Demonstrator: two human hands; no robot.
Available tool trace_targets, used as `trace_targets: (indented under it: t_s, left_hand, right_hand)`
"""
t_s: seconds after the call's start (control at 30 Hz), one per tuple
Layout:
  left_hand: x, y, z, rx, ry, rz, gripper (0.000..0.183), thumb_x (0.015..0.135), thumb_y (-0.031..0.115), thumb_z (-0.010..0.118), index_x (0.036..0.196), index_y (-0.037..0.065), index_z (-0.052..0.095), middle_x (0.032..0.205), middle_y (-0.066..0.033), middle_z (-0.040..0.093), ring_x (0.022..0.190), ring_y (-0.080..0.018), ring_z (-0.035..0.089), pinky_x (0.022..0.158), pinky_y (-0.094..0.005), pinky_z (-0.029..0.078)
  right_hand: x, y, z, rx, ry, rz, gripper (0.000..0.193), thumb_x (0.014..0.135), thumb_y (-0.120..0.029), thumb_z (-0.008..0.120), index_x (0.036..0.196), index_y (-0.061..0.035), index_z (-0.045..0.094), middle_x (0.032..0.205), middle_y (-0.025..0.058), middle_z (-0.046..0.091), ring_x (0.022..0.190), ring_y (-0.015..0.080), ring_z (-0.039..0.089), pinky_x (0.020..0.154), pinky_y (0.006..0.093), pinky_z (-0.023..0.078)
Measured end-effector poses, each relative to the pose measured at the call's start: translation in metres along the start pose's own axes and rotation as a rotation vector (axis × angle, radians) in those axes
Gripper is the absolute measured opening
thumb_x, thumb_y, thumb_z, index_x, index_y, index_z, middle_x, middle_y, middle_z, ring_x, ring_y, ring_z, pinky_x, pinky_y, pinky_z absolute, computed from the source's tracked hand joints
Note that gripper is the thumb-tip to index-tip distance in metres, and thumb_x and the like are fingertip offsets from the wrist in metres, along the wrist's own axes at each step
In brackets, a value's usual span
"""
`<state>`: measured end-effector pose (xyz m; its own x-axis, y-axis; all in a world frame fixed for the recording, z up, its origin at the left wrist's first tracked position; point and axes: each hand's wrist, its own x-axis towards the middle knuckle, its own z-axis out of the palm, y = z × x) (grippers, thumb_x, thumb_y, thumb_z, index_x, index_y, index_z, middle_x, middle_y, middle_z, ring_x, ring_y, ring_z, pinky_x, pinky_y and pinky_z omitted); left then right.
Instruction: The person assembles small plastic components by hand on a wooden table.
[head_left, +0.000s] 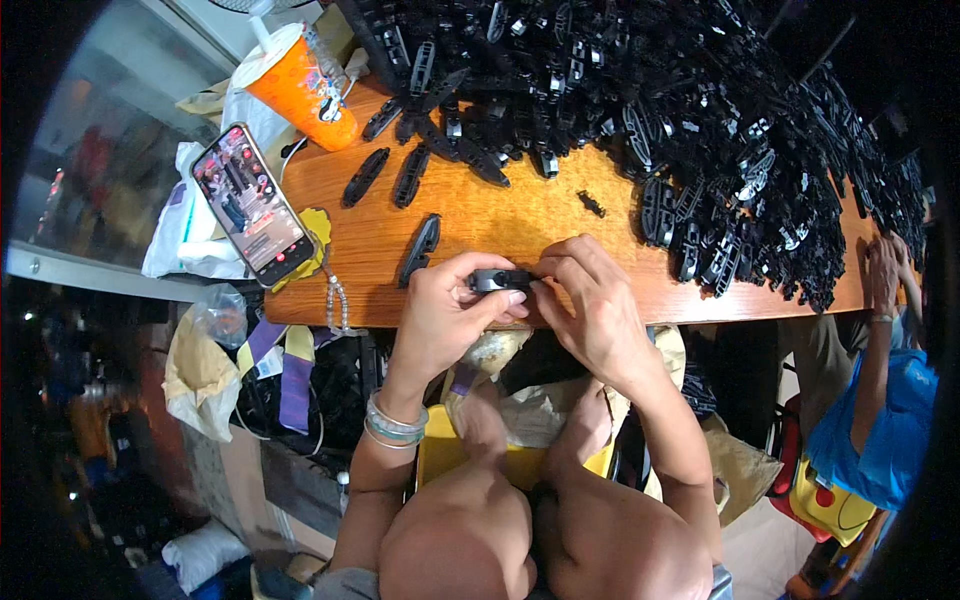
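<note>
Just over the table's near edge, my left hand (455, 305) grips a small black plastic part (497, 280) between thumb and fingers. The fingers of my right hand (590, 300) are pinched at that part's right end; whether they hold a second small piece there is hidden. Left of my hands, a long boat-shaped black plastic part (420, 250) lies alone on the wooden table (500, 225). Beyond it lie two similar dark parts (367, 178). A tiny black piece (591, 204) rests past my right hand.
A large heap of black plastic parts (600, 90) covers the table's back and right. At the left stand a propped phone (250, 205) with its screen lit and an orange cup (300, 90) with a straw. A co-worker's hands (885, 270) are at the far right edge.
</note>
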<state>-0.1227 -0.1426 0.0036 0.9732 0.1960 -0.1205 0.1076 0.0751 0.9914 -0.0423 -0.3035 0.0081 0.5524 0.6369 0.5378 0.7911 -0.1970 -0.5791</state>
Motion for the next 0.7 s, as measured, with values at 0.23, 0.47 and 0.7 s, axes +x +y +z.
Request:
trace_targets:
  t_s: [0.23, 0.47, 0.7]
  left_hand:
    - [0.000, -0.005, 0.009, 0.031, 0.068, 0.038, 0.018, 0.083, 0.002, 0.067, 0.099, -0.005, 0.061, 0.083, -0.0081, 0.066, 0.071, -0.0082, 0.064, 0.062, -0.0194, 0.052]
    - [-0.003, -0.002, 0.006, 0.112, -0.011, 0.155, 0.015, 0.080, 0.002, 0.067, 0.093, -0.002, 0.061, 0.077, -0.0018, 0.064, 0.067, -0.0049, 0.061, 0.058, -0.0188, 0.048]
    - [-0.004, 0.005, -0.004, 0.230, -0.212, 0.239, 0.013, 0.082, 0.003, 0.065, 0.094, -0.001, 0.068, 0.082, -0.0079, 0.068, 0.075, -0.0122, 0.066, 0.064, -0.0226, 0.051]
  right_hand:
    - [-0.004, 0.000, 0.000, -0.016, -0.011, -0.001, 0.016, 0.072, 0.000, 0.066, 0.085, 0.0019, 0.058, 0.087, 0.0147, 0.056, 0.080, 0.0314, 0.055, 0.070, 0.0388, 0.047]
    - [-0.021, 0.006, 0.001, 0.643, -0.124, 0.558, 0.023, 0.081, -0.004, 0.068, 0.101, 0.0050, 0.060, 0.085, 0.0090, 0.064, 0.071, 0.0114, 0.058, 0.064, 0.0259, 0.047]
    - [-0.023, 0.006, -0.021, 0.815, -0.270, 0.674, 0.020, 0.083, -0.001, 0.065, 0.102, 0.0063, 0.063, 0.086, 0.0053, 0.066, 0.072, 0.0073, 0.058, 0.065, 0.0229, 0.048]
